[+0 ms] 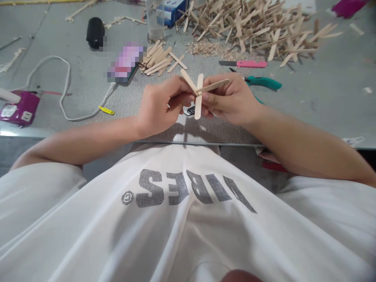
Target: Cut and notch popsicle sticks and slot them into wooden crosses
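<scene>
Several flat wooden sticks meet at one point and spread out like a star; this stick piece (198,106) is held between my two hands, above the table's near edge. My left hand (164,102) is closed, its fingers pinching the piece from the left. From the right, my right hand (229,98) grips it with the thumb near the joint. A small dark and silvery object (190,111) shows partly behind the fingers, and I cannot tell what it is. Beyond my hands lies a small pile of loose wooden sticks (155,58).
A large heap of sticks (241,23) is at the back. Right of my hands lie a pink cutter (252,64) and teal-handled pliers (264,82). To the left are a phone (126,62) with a white cable (69,82), a black case (95,33) and a purple box (22,109).
</scene>
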`<state>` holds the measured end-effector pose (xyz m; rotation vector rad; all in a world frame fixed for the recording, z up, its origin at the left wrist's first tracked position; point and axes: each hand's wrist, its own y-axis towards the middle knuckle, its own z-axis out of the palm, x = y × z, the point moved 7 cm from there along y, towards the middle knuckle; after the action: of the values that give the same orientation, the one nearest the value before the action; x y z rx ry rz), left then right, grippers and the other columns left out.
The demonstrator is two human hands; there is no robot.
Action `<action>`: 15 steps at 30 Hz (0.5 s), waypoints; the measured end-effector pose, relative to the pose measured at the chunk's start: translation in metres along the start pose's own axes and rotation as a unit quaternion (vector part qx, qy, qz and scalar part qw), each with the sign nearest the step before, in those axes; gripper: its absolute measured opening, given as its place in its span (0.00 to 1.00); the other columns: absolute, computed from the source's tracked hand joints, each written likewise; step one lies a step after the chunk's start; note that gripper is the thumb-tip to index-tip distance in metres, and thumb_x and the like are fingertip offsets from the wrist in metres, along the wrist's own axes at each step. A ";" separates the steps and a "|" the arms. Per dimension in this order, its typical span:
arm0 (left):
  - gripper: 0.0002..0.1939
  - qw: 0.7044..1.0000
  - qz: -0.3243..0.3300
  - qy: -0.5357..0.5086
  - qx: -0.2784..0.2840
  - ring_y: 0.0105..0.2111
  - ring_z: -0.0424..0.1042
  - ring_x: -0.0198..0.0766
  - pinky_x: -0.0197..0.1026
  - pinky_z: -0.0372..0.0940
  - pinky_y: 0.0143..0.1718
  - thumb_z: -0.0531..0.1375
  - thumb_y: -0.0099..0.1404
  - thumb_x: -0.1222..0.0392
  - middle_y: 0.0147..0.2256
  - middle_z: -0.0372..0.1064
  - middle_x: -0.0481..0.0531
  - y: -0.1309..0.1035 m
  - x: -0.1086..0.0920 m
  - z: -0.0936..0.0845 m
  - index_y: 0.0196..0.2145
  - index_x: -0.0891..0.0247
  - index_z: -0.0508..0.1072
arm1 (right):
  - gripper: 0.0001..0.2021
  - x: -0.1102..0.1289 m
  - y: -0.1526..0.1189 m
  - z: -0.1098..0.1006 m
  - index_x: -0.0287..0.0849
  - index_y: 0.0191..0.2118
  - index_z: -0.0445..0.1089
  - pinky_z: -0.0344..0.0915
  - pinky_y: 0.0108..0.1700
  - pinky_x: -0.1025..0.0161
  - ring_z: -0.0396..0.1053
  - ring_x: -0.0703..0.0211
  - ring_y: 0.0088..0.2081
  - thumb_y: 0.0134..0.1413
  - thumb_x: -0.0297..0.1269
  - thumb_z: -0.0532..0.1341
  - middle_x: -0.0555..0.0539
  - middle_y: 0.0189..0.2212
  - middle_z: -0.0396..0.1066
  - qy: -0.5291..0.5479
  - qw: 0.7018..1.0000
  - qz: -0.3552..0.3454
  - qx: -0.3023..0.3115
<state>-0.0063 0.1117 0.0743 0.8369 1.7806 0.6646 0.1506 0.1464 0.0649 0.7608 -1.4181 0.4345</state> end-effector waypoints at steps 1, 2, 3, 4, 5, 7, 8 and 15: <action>0.11 1.000 0.001 -0.003 0.002 0.22 0.72 0.34 0.42 0.65 0.29 0.61 0.79 0.52 0.28 0.78 0.47 0.001 0.000 0.000 0.42 0.58 0.81 | 0.29 0.000 0.000 0.001 0.44 0.33 0.70 0.58 0.23 0.66 0.63 0.65 0.21 0.58 0.63 0.79 0.53 0.22 0.68 0.003 1.000 0.003 0.001; 0.10 1.000 -0.003 -0.005 0.005 0.22 0.72 0.35 0.42 0.65 0.29 0.61 0.78 0.53 0.27 0.78 0.47 0.001 0.000 0.001 0.42 0.57 0.81 | 0.29 0.000 0.000 0.001 0.44 0.33 0.70 0.57 0.23 0.65 0.63 0.64 0.21 0.57 0.64 0.80 0.53 0.22 0.68 0.006 1.000 0.006 0.000; 0.09 1.000 -0.011 -0.007 0.009 0.22 0.72 0.36 0.43 0.66 0.29 0.62 0.77 0.54 0.27 0.78 0.47 0.002 0.000 0.001 0.42 0.57 0.81 | 0.29 0.000 0.000 0.001 0.44 0.32 0.71 0.57 0.23 0.65 0.63 0.64 0.21 0.56 0.64 0.80 0.52 0.21 0.68 0.008 1.000 0.006 0.000; 0.07 1.000 -0.023 -0.004 0.014 0.23 0.73 0.36 0.44 0.67 0.29 0.62 0.77 0.56 0.28 0.78 0.47 0.002 0.000 0.001 0.42 0.56 0.81 | 0.29 0.000 0.000 0.002 0.44 0.32 0.71 0.56 0.23 0.64 0.62 0.64 0.21 0.56 0.64 0.80 0.52 0.21 0.68 0.010 1.000 0.002 -0.001; 0.07 0.999 -0.036 0.003 0.019 0.24 0.74 0.37 0.44 0.68 0.30 0.62 0.76 0.57 0.29 0.79 0.47 0.002 0.000 0.001 0.42 0.56 0.81 | 0.29 0.001 0.000 0.002 0.44 0.32 0.71 0.55 0.23 0.64 0.62 0.64 0.21 0.57 0.63 0.80 0.52 0.21 0.68 0.011 1.000 -0.008 0.001; 0.08 0.998 -0.049 0.018 0.024 0.25 0.76 0.39 0.45 0.69 0.32 0.61 0.75 0.57 0.30 0.79 0.48 0.001 -0.003 0.000 0.42 0.55 0.82 | 0.27 0.003 0.000 0.003 0.44 0.33 0.72 0.54 0.23 0.65 0.60 0.65 0.21 0.60 0.62 0.79 0.54 0.20 0.66 0.015 0.999 -0.034 0.010; 0.08 0.998 -0.053 0.027 0.026 0.25 0.76 0.39 0.45 0.70 0.32 0.60 0.74 0.58 0.30 0.79 0.48 0.001 -0.004 -0.001 0.42 0.55 0.82 | 0.26 0.003 -0.001 0.004 0.44 0.34 0.72 0.54 0.24 0.65 0.59 0.65 0.21 0.62 0.61 0.78 0.54 0.20 0.65 0.017 0.999 -0.042 0.017; 0.14 0.998 -0.039 0.038 0.036 0.24 0.75 0.40 0.46 0.68 0.30 0.59 0.78 0.50 0.29 0.79 0.51 0.001 -0.002 -0.001 0.41 0.55 0.83 | 0.25 0.001 -0.003 0.004 0.44 0.35 0.71 0.57 0.25 0.62 0.61 0.64 0.22 0.67 0.61 0.74 0.53 0.23 0.66 0.000 0.998 -0.039 0.049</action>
<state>-0.0064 0.1111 0.0766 0.7966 1.9054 0.5907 0.1504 0.1413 0.0646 0.8921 -1.3701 0.4464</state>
